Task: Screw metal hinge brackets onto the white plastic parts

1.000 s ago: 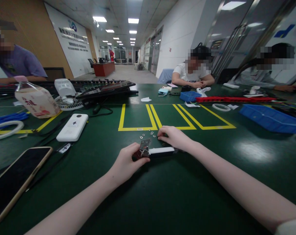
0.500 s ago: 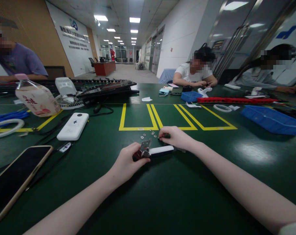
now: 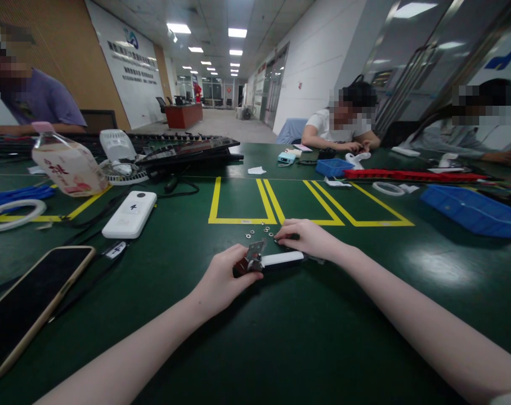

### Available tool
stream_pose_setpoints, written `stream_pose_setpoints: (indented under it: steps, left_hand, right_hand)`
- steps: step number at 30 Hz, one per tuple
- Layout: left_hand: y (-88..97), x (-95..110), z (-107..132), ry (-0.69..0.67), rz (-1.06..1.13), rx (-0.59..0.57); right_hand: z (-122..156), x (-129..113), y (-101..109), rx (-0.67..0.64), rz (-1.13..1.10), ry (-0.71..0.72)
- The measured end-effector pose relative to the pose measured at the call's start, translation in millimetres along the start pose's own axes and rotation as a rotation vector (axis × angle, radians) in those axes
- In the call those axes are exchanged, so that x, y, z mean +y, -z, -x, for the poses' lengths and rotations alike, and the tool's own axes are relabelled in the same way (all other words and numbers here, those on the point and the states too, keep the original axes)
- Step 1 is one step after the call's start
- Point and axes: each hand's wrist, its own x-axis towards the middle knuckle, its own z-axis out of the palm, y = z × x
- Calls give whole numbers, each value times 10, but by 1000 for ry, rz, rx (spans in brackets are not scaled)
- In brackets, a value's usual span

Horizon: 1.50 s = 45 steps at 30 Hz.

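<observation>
While the left hand (image 3: 222, 278) grips the dark red end of a small assembly (image 3: 241, 267), thumb on top, the piece lies flat on the green worktop (image 3: 281, 337) between both hands. A perforated metal bracket (image 3: 255, 249) stands up from it, and a smooth white bar (image 3: 282, 259) runs off to the right. It looks rigid and light, best held by the chunky red end, away from the bracket's thin edges.

The right hand (image 3: 310, 239) arches just beyond the bar, fingertips pressed down among scattered washers (image 3: 255, 231) (whether one is pinched cannot be told). These tiny flat steel rings will probably skid on the glossy surface; sliding one to a fingertip's edge seems easier than lifting it straight.
</observation>
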Motion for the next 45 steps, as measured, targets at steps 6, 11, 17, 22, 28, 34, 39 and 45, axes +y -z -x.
stream_pose_setpoints:
  steps: [6,11,17,22,28,34,39,45]
  left_hand:
    - [-18,-23,-3,9,5,-2]
    - [-18,-28,-7,6,1,-9]
    - [-15,-5,-2,2,20,0]
    - [-26,-18,-2,6,20,11]
    - [-12,24,-3,2,39,43]
    - [-16,22,3,-19,55,85]
    - [-21,-4,6,-54,58,87]
    - [-11,14,4,-70,24,80]
  right_hand:
    - [4,11,-16,1,-46,15]
    - [-4,25,-44,6,-112,38]
    - [-16,-147,71,128,-195,-15]
    - [12,-566,261,248,-274,118]
    - [94,-935,290,171,-150,229]
    - [88,-949,213,124,1,136]
    - [70,-994,170,155,-42,42]
    - [69,-1030,74,186,-42,-3]
